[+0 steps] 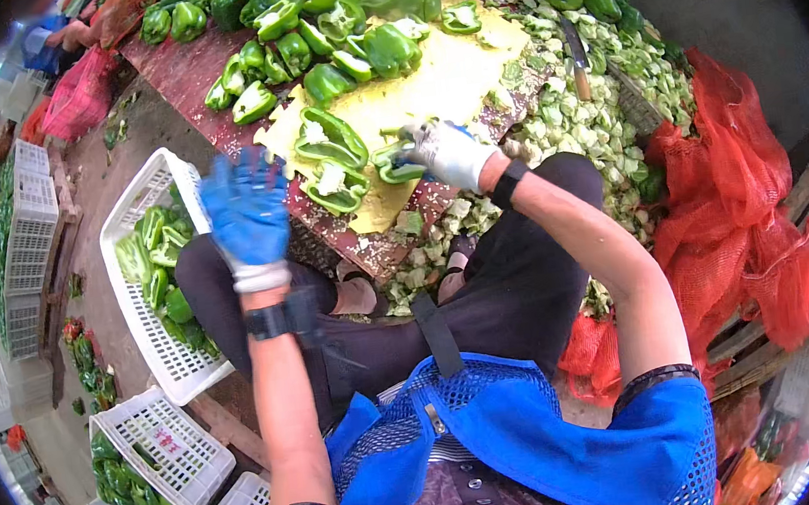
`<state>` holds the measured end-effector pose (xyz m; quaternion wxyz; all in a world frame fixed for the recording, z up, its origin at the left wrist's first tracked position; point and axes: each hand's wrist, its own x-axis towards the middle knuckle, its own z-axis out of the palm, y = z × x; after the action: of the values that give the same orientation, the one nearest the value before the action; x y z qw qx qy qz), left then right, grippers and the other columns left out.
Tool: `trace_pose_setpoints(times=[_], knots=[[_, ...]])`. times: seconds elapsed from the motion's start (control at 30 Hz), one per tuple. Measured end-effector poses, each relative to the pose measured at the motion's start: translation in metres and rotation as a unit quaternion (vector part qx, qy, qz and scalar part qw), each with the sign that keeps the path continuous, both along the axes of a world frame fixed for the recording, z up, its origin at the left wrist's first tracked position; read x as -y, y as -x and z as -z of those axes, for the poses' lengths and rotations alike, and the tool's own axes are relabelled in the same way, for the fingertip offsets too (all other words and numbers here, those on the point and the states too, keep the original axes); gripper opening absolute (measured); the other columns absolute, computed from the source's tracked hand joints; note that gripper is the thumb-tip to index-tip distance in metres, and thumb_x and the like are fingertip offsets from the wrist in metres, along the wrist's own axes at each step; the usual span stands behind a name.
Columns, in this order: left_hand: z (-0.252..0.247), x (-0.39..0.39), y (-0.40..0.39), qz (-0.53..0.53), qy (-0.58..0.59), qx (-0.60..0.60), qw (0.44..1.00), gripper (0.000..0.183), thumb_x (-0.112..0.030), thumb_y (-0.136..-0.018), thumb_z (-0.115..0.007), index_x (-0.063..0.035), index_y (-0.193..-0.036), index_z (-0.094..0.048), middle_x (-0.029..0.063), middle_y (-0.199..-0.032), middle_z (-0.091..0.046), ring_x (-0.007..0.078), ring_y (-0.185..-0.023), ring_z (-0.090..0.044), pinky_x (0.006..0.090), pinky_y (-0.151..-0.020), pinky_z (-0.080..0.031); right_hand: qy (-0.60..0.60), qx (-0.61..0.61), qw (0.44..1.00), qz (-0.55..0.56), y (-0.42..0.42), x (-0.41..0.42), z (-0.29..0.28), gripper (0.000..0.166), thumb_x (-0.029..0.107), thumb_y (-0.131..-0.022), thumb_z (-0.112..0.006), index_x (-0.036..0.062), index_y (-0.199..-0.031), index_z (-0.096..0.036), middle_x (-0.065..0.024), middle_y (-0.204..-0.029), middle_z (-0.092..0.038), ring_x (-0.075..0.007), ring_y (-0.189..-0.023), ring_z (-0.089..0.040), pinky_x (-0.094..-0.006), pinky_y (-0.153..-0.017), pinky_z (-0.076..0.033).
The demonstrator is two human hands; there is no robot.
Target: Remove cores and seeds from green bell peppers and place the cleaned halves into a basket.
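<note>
My left hand (246, 206), in a blue-coated glove, is spread with nothing in it, between the white plastic crate (221, 368) and the board. My right hand (449, 151), in a white glove, has its fingers on a cut piece of green bell pepper (400, 173) over the yellow mat (462, 98). Two opened pepper halves (330, 138) lie side by side between the hands, cut faces with pale cores upward. More halved and whole green bell peppers (391, 50) are beyond. A knife (578, 60) lies on pepper scraps to the right.
The red board (170, 66) under the mat is strewn with seeds. Pepper scraps (553, 118) heap along its right side. Red mesh sacks (724, 197) lie at the right. White crates with peppers (162, 448) stand at lower left. Another person's arm (75, 37) shows at upper left.
</note>
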<state>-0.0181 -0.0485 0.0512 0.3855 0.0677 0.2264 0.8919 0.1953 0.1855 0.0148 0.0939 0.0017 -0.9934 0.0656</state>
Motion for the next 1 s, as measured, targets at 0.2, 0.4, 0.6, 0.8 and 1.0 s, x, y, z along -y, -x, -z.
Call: trace_pose_setpoints(times=[0.2,0.4,0.6,0.8,1.0], knots=[[0.050,-0.056,-0.069,0.080,0.177,-0.118,0.974,0.038,-0.022,-0.096,-0.053,-0.0123,-0.132,-0.048,0.0067,-0.118,-0.054,0.0216,-0.109,-0.055,0.0370,-0.093,-0.047,0.161,0.003,0.977,0.142,0.011,0.003,0.013,0.037,0.015,-0.081,-0.066,0.0100,-0.117,-0.058,-0.0231,-0.102,-0.061,-0.0378,-0.088,-0.062,-0.0422,-0.075,-0.051],[0.078,-0.109,-0.073,0.021,0.283,-0.378,0.881,0.042,-0.026,-0.098,-0.054,-0.0064,-0.133,-0.045,0.0060,-0.119,-0.052,0.0133,-0.109,-0.048,0.0268,-0.093,-0.041,0.611,-0.033,0.759,0.220,0.024,0.009,0.014,0.021,0.018,-0.087,-0.068,0.0024,-0.100,-0.061,-0.0024,-0.082,-0.062,-0.0118,-0.074,-0.054,-0.0282,-0.068,-0.048],[0.091,-0.119,-0.073,0.018,0.328,-0.466,0.822,0.042,-0.022,-0.098,-0.050,0.0011,-0.132,-0.044,0.0162,-0.125,-0.052,0.0223,-0.111,-0.050,0.0313,-0.098,-0.040,0.377,-0.123,0.878,0.268,0.013,-0.011,0.011,0.019,0.011,-0.085,-0.064,0.0076,-0.104,-0.064,-0.0096,-0.088,-0.065,-0.0202,-0.074,-0.062,-0.0321,-0.068,-0.050],[0.088,-0.119,-0.077,0.056,0.319,-0.359,0.875,0.041,-0.023,-0.098,-0.051,-0.0005,-0.131,-0.046,0.0096,-0.122,-0.054,0.0171,-0.108,-0.050,0.0299,-0.095,-0.042,0.156,-0.072,0.974,0.147,0.015,0.013,0.025,0.026,0.017,-0.087,-0.061,0.0026,-0.108,-0.059,-0.0184,-0.091,-0.064,-0.0341,-0.081,-0.063,-0.0408,-0.072,-0.051],[0.073,-0.107,-0.068,0.101,0.299,-0.251,0.915,0.037,-0.023,-0.099,-0.046,0.0002,-0.127,-0.049,0.0134,-0.120,-0.056,0.0222,-0.107,-0.056,0.0319,-0.093,-0.045,0.148,-0.055,0.978,0.137,0.024,0.010,0.024,0.023,0.009,-0.078,-0.059,0.0019,-0.100,-0.058,-0.0193,-0.088,-0.063,-0.0371,-0.081,-0.063,-0.0438,-0.073,-0.051]])
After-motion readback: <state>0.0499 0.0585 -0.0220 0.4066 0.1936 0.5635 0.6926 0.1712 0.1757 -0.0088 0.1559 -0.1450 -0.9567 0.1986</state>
